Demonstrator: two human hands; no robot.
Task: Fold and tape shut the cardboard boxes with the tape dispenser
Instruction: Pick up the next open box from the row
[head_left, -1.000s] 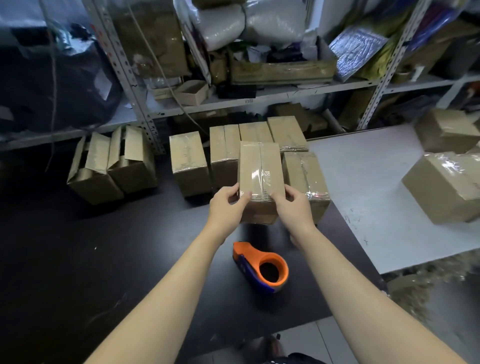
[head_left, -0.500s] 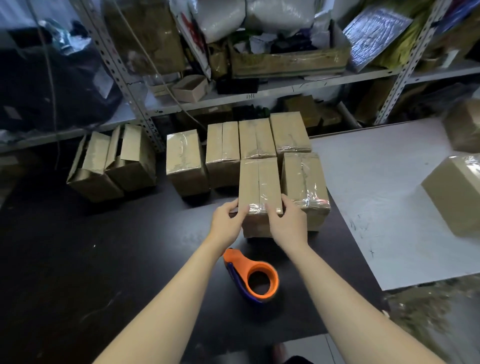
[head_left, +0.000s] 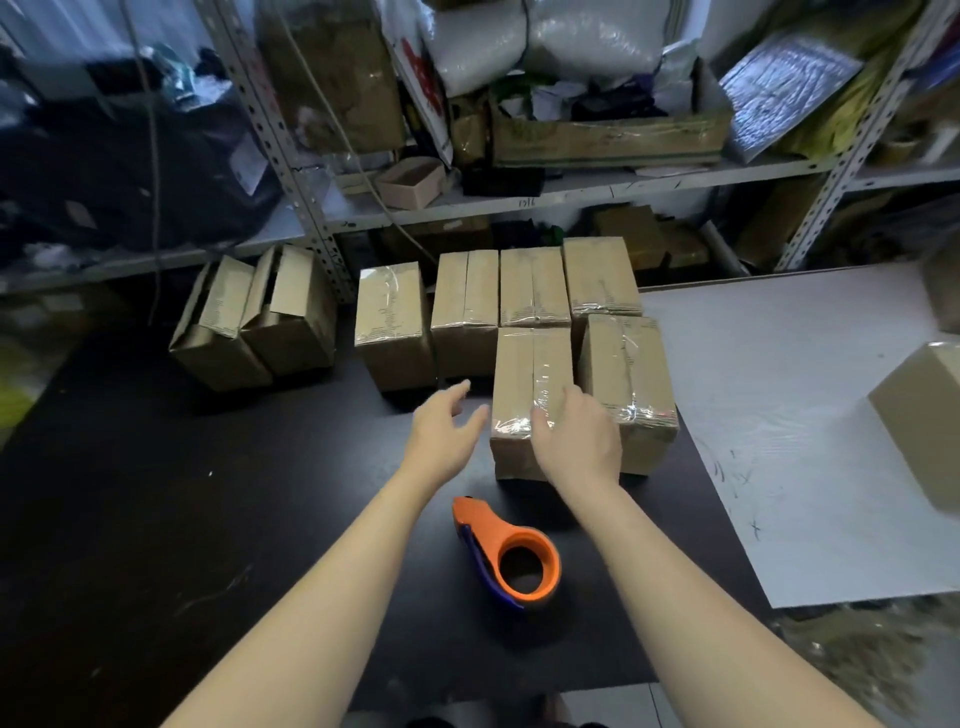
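A metal shelf rack (head_left: 519, 200) crammed with bags and cartons runs across the back, above a dark counter (head_left: 156, 519) whose right part is covered by a white sheet (head_left: 779, 415).

On the counter stands a cluster of brown cardboard boxes. Four taped boxes (head_left: 532, 286) form a back row, their tops glossy with clear tape. In front of them sit two more: the near taped box (head_left: 524, 374), with a tape strip along its centre seam and wrapped over its front edge, and touching its right side a second front box (head_left: 628, 374), also sealed with wrinkled clear tape. Well to the left, two open boxes (head_left: 254, 317) lean together with their flaps standing up, untaped.

The right hand (head_left: 576, 441) rests its fingers on the front edge of the near taped box, fingers loosely bent and gripping nothing. The left hand (head_left: 447, 426) hovers just beside that box's left side, apart from it, fingers spread and empty.

The tape dispenser (head_left: 511, 553), orange with a blue underside and a round hole, lies on the counter nearer the person than both hands, between the forearms, touched by neither.
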